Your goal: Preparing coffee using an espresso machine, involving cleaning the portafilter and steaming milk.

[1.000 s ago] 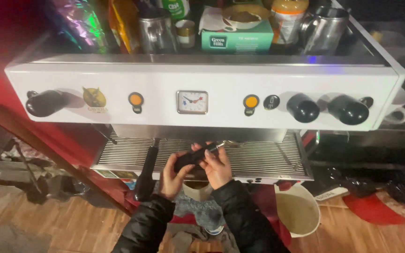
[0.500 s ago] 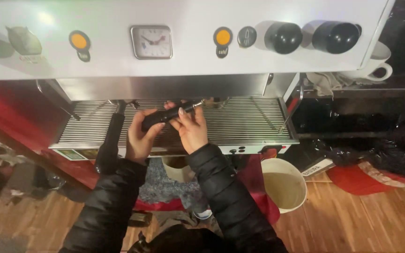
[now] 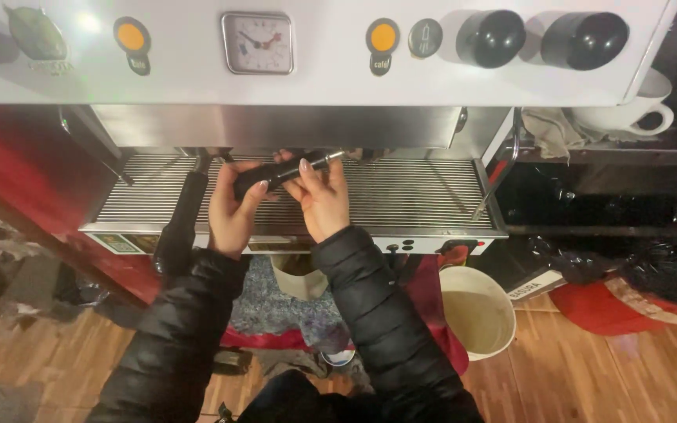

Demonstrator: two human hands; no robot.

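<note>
Both hands meet at the centre of the view, over the ribbed steel drip tray (image 3: 425, 196) of a large espresso machine (image 3: 315, 86), and between them they carry a black portafilter handle (image 3: 272, 175) with a short metal end pointing toward 2 o'clock. The left hand (image 3: 233, 211) is closed around the lower, 8 o'clock end of the handle, thumb laid up along it; the right hand (image 3: 321, 200) pinches the upper end with thumb and fingertips, wrist bent back, palm facing 10 o'clock. To handle it well, I would judge that the left hand should take the weight while the right only steers, keeping the handle level and close under the machine's steel underside so the metal end stays clear of the steam wand (image 3: 503, 168) at 3 o'clock. Both forearms, in black padded sleeves, rise from 6 o'clock and converge. A second black handle (image 3: 186, 215) hangs at 9 o'clock of the left hand, and a cream bucket (image 3: 476, 317) stands on the floor at 5 o'clock.
</note>
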